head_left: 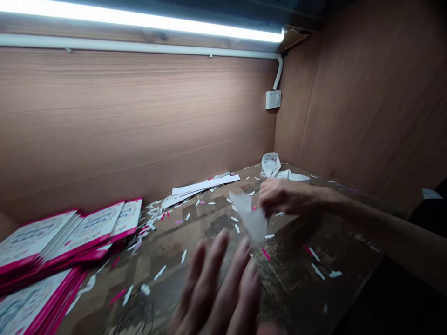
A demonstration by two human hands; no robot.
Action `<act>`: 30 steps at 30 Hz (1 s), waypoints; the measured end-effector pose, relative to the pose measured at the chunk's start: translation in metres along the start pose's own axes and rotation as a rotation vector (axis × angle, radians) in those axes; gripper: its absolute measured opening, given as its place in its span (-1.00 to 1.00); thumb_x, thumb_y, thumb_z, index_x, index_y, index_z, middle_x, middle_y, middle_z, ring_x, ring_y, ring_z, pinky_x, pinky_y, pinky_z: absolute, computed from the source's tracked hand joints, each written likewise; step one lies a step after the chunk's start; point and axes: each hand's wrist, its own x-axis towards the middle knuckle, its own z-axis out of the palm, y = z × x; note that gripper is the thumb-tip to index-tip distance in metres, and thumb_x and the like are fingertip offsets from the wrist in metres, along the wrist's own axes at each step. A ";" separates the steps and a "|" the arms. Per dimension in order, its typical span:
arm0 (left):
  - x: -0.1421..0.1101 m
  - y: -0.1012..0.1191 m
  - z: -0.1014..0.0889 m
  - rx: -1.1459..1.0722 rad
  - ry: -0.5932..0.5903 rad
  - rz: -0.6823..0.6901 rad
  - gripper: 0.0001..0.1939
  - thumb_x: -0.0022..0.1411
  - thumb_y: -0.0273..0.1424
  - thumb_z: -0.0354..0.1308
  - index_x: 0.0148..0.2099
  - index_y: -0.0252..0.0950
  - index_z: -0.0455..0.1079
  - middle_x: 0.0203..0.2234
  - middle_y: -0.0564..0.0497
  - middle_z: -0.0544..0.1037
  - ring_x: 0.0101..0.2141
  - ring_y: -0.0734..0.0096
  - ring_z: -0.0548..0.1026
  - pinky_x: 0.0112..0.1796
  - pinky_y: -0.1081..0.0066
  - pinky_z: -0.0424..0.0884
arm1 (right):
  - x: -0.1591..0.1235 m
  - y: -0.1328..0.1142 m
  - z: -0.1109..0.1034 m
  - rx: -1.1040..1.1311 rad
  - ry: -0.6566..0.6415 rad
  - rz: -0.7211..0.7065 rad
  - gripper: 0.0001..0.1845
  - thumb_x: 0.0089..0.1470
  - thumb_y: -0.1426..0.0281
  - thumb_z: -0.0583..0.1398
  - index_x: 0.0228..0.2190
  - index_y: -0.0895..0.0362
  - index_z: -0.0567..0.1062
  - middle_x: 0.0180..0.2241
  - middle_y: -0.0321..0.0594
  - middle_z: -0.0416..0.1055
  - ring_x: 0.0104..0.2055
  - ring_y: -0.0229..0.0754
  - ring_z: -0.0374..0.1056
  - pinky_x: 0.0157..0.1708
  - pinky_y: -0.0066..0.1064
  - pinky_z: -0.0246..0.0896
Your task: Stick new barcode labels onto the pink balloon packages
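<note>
White thin see-through sheet (256,224): in R hand, over mid-right of the brown patchy worktop (289,260), lower end hanging free & blurred; paper or film, can't tell. Not yet set down, so this pc. looks mid-handling.
Person's bare R hand (277,195): grip closed on the sheet's R edge, nothing else seen in it.
Person's bare L hand (223,284): nearer the cam, fingers out straight & slightly apart, wide grip; no item seen in it, lower part cut off by the frame.
White-and-pink printed flat packs (94,225): overlapping rows at far L, near the pinkish-brown wood-grain back wall (139,121), w/ a 2nd pile (38,302) in front. Stacking there looks mostly done, I'd judge.
Long flat white strips (206,184): laid tog. along foot of wall, prob. part-sorted.
Crumpled white printed paper (270,164): bunched in back R corner, another white pc. (295,177) just beside, partly behind R hand.
Small white & pink scraps (184,256): strewn across most of worktop, thickest next to the packs; none heaped neatly, so that bit seems largely left undone.
</note>
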 end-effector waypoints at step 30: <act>-0.061 0.054 0.099 -1.944 -0.459 -1.285 -0.62 -0.19 -0.49 0.33 -0.23 -0.49 0.43 -0.37 -0.20 0.56 -0.40 0.27 0.50 -0.26 0.29 0.35 | -0.126 -0.146 0.188 1.195 1.081 1.147 -0.37 -0.31 0.37 0.39 -0.13 0.10 0.36 -0.26 -0.16 0.48 -0.19 -0.06 0.38 -0.19 -0.29 0.29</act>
